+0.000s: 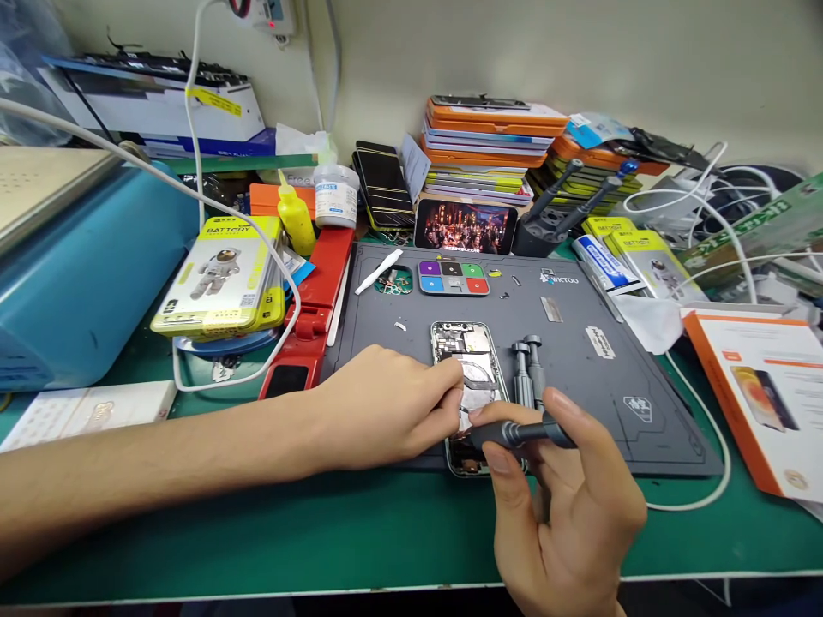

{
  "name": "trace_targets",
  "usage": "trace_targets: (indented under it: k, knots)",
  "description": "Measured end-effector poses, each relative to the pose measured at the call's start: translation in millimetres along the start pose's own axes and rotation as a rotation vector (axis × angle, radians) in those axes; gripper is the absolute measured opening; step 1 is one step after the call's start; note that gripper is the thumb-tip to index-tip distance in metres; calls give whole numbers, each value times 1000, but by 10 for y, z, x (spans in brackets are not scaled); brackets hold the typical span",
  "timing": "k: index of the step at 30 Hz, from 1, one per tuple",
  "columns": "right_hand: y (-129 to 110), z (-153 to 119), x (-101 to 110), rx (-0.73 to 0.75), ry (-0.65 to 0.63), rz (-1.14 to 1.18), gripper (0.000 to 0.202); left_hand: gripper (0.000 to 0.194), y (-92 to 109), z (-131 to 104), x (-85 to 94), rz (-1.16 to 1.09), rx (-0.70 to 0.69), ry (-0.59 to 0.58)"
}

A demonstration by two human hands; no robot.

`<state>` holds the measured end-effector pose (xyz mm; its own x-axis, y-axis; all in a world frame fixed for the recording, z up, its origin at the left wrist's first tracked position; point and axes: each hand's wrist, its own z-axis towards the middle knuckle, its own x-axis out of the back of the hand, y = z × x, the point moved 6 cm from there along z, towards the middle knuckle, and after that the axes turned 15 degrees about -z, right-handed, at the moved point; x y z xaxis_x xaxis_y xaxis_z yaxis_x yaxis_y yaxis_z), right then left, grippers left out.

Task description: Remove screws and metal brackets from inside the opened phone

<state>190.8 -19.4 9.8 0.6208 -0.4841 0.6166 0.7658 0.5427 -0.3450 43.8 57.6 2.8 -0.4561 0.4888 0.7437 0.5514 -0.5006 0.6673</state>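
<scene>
An opened phone (479, 343) lies on the dark grey work mat (579, 377), its inner parts bared. My left hand (392, 403) rests across the phone's left side with curled fingers pressed together over its middle; whatever they pinch is hidden. My right hand (566, 514) grips a dark screwdriver (514, 433) between thumb and fingers, tilted low over the lower half of the phone. The screwdriver's tip is hard to make out near my left fingers. Just right of the phone, two more screwdrivers (528, 373) lie side by side on the mat.
Behind the phone sit a coloured magnetic parts tray (453, 278) and a propped phone playing video (466, 227). A screwdriver holder (540, 236) stands at the back. Yellow battery boxes (219, 274) and a red clamp-like tool (315, 317) are left; an orange-white box (759, 394) is right.
</scene>
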Motion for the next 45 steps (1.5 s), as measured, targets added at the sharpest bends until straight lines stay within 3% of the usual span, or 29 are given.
trace_targets:
  k: [5,7,15,19,38,41,45]
  knots:
    - [-79,57,-15,210,-26,75,86,19,-8,7,-9,26,-17,-20]
    - [-83,75,-22,226,-32,95,89,18,-6,5,-13,39,-28,-22]
    - [-67,56,-31,113,-131,233,82,20,-2,6,-24,29,-35,-34]
    - [-65,49,-27,124,-106,187,90,19,-7,14,-41,11,-34,-47]
    - [-14,11,-8,41,-50,113,78,21,2,2,-30,30,-52,-39]
    - [15,41,15,-62,-16,53,71,21,-5,5,-8,-35,-37,-28]
    - [85,66,80,-228,103,181,70,18,4,-5,24,-173,-64,-4]
